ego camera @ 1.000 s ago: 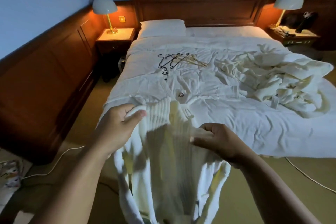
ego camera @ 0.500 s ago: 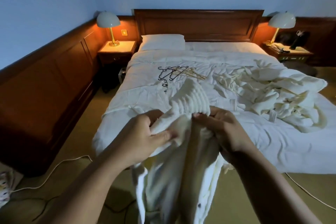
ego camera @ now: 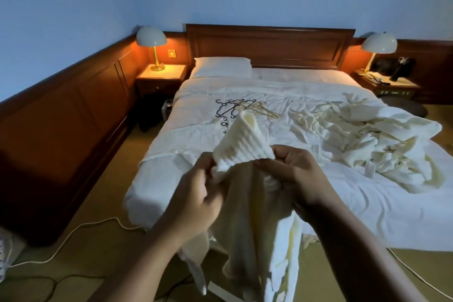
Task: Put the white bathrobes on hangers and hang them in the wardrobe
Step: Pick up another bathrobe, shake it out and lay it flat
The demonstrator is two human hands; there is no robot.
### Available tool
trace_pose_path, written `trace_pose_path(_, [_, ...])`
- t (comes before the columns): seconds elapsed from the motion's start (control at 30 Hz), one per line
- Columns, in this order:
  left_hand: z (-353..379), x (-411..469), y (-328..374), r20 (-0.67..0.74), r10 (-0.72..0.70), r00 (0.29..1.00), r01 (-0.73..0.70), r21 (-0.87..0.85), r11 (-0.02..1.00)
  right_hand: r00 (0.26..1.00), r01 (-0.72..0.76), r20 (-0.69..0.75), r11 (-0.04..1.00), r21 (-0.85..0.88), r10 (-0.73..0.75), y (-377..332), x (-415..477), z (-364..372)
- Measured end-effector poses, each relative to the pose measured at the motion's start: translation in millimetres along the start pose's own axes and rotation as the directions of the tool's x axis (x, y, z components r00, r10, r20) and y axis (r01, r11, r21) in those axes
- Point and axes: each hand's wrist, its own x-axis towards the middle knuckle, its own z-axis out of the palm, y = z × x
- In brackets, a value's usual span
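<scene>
I hold a white ribbed bathrobe [ego camera: 247,216] up in front of me at the foot of the bed. My left hand [ego camera: 196,198] grips its fabric on the left and my right hand [ego camera: 291,174] grips it on the right. A folded part of the robe sticks up between my hands, and the rest hangs down toward the floor. A bunch of black and pale hangers [ego camera: 239,108] lies on the bed's middle. More white bathrobes [ego camera: 362,144] lie crumpled on the bed's right side. No wardrobe is in view.
The bed [ego camera: 282,91] with a wooden headboard fills the middle. Nightstands with lit lamps [ego camera: 151,39] [ego camera: 378,43] stand on both sides. Wood panelling [ego camera: 61,130] lines the left wall. Cables [ego camera: 81,230] run across the floor at left and right.
My hands came closer together and rose with the robe, bunching its top into a fold that sticks up. My view tilted upward, and pictures on the wall came into sight.
</scene>
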Motion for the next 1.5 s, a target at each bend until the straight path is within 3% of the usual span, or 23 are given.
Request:
trace_pose_path(0.07, [1,3,3,-0.074,-0.112,0.991,0.107,-0.061,0.992,0.999,0.017,0.039,0.999,-0.045,-0.015,4,4,9])
trace_pose_path(0.23, [-53,29,-26,-0.311,-0.228,0.923,0.234,-0.019,0.972,0.974,0.060,0.219,0.868,-0.493,0.057,16,17,-2])
trace_pose_path(0.3, [-87,43,-39,-0.247,-0.213,0.945,0.209,-0.044,0.977,0.967,0.022,0.219,0.818,-0.575,0.128,22,17,-22])
trace_pose_path(0.37, [-110,57,-49,-0.079,-0.177,0.981,0.165,-0.142,0.976,0.948,-0.037,0.233,0.800,-0.599,0.219,23,13,-39])
trace_pose_path(0.43, [-117,67,-49,0.090,-0.101,0.991,0.105,-0.043,0.994,0.931,-0.047,0.237,0.734,-0.677,0.278,23,13,-47])
trace_pose_path(0.5, [-117,72,-55,0.192,-0.014,0.981,0.016,-0.006,1.000,0.952,-0.024,0.182,0.654,-0.757,0.246,23,21,-41])
trace_pose_path(0.57, [-115,75,-64,0.241,-0.017,0.970,0.025,-0.029,0.999,0.989,-0.061,0.055,0.719,-0.692,0.137,26,25,-27])
trace_pose_path(0.67, [-116,74,-86,0.330,-0.144,0.933,0.167,-0.041,0.985,0.997,-0.046,-0.070,0.837,-0.546,0.009,35,29,-3])
trace_pose_path(0.77, [-106,61,-95,0.218,-0.214,0.952,0.200,0.083,0.976,0.985,-0.092,-0.169,0.942,-0.323,0.038,38,27,23])
trace_pose_path(0.87, [-93,45,-90,0.124,-0.181,0.976,0.183,-0.007,0.983,0.989,-0.097,-0.137,0.944,-0.314,0.056,40,23,50])
trace_pose_path(0.97, [-84,37,-94,0.147,-0.179,0.973,0.194,-0.093,0.977,0.997,-0.057,-0.060,0.960,-0.274,0.042,39,22,70])
trace_pose_path(1.1, [-77,29,-94,0.218,-0.192,0.957,0.203,-0.029,0.979,1.000,-0.007,0.012,0.945,-0.327,0.011,37,26,85])
trace_pose_path(1.23, [-84,22,-103,0.307,-0.167,0.937,0.227,-0.170,0.959,0.998,-0.011,-0.069,0.960,-0.281,-0.009,48,25,89])
trace_pose_path(1.33, [-83,12,-96,0.402,-0.129,0.906,0.202,-0.144,0.969,0.993,-0.050,-0.112,0.975,-0.217,0.026,55,21,93])
trace_pose_path(1.43, [-77,14,-97,0.239,-0.084,0.967,0.134,-0.200,0.971,0.997,-0.034,-0.075,0.971,-0.237,0.017,54,16,93])
trace_pose_path(1.5, [-78,17,-100,0.102,-0.007,0.995,0.028,-0.206,0.978,0.999,-0.049,-0.019,0.900,-0.433,0.045,48,13,86])
